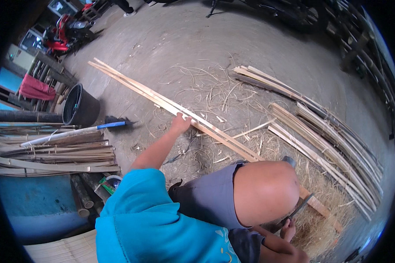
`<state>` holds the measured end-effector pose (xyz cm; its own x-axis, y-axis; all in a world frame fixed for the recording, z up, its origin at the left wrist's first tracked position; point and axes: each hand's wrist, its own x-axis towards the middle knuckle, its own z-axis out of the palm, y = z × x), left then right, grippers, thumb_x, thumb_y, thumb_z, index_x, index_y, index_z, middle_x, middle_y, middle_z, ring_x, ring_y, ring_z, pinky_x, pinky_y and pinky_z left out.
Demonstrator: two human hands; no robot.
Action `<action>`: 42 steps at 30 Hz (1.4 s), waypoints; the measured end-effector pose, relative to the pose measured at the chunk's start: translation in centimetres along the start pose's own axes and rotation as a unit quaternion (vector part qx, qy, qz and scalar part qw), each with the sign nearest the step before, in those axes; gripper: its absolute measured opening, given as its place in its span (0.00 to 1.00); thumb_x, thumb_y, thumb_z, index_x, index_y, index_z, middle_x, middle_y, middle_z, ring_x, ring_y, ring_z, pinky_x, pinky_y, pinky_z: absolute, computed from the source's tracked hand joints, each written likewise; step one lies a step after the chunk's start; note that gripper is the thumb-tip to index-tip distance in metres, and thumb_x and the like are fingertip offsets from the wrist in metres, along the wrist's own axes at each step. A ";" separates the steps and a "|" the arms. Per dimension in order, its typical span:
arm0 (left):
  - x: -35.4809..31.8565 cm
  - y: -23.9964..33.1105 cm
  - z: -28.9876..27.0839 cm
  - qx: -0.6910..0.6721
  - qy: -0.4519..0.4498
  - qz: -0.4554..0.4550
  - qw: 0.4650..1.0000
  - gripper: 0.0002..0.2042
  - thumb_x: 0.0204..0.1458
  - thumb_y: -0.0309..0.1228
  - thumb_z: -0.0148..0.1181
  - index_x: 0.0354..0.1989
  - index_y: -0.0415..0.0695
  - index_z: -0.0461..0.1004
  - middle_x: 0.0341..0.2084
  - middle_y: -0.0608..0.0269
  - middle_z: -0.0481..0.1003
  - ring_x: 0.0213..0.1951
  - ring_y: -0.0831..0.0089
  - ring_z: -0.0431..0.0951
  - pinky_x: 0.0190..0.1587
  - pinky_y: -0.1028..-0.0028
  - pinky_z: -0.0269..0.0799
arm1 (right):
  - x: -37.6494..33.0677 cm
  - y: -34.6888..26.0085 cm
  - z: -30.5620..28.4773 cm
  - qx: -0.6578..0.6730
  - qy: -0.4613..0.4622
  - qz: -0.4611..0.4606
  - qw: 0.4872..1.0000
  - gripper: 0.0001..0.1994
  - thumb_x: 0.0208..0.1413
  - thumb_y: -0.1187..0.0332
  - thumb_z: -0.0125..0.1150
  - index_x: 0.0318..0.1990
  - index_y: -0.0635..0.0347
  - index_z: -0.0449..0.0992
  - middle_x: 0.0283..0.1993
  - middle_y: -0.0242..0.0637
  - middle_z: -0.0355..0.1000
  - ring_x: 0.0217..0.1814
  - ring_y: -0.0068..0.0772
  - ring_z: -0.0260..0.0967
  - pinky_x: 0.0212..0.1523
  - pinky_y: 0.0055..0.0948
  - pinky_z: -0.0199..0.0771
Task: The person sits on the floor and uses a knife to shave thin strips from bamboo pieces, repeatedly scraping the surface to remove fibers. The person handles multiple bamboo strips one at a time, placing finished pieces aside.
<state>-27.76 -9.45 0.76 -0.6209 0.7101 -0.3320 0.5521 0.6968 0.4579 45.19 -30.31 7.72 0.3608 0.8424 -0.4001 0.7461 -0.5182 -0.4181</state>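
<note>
Long pale bamboo strips (138,87) slant from the far left toward the lower right, passing beneath my bent knee. My left hand (181,123) is closed round them near the middle of their visible length. Low on the right, my right hand (288,230) grips the handle of a knife (301,206). Its dark blade points up and right, close to or touching a bamboo strip (317,206) beyond my knee; I cannot tell which. My knee hides the stretch of strips between my two hands.
Bundles of split bamboo (333,144) lie at right, with fine shavings (311,236) around the knife. Curled slivers (206,83) litter the concrete floor. At left are a black bucket (78,105), a blue-and-white pole (87,129) and stacked bamboo (57,153). Motorcycles (63,37) stand behind.
</note>
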 end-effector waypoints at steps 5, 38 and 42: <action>-0.3 2.3 3.4 -0.150 0.082 -0.216 0.961 0.48 0.47 0.60 0.67 0.64 0.30 0.57 0.60 0.35 0.63 0.62 0.45 0.67 0.63 0.54 0.64 | 3.2 -2.5 -9.6 -0.183 -0.016 0.004 0.983 0.19 0.64 0.60 0.57 0.58 0.61 0.75 0.41 0.54 0.79 0.42 0.51 0.79 0.42 0.45 0.77; -7.2 6.6 4.4 -0.696 0.137 -0.281 0.646 0.18 0.67 0.51 0.48 0.42 0.47 0.59 0.26 0.62 0.65 0.20 0.74 0.68 0.17 0.72 0.66 | 4.8 -38.2 20.9 -0.088 -0.207 -0.475 0.851 0.19 0.58 0.51 0.65 0.52 0.48 0.74 0.43 0.46 0.72 0.45 0.51 0.74 0.49 0.48 0.73; -7.6 8.3 3.8 -0.724 0.126 -0.295 0.611 0.25 0.64 0.61 0.43 0.43 0.48 0.61 0.25 0.64 0.64 0.22 0.73 0.68 0.20 0.72 0.67 | 6.2 -38.5 20.5 -0.067 -0.276 -0.411 0.866 0.16 0.62 0.53 0.61 0.51 0.48 0.73 0.41 0.45 0.72 0.45 0.53 0.73 0.48 0.50 0.72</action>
<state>-16.34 -8.66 4.01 -0.6403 0.2134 -0.7379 -0.7670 -0.1253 0.6293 7.22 -8.16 4.63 -0.6176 0.7008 -0.3569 0.6956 0.2752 -0.6636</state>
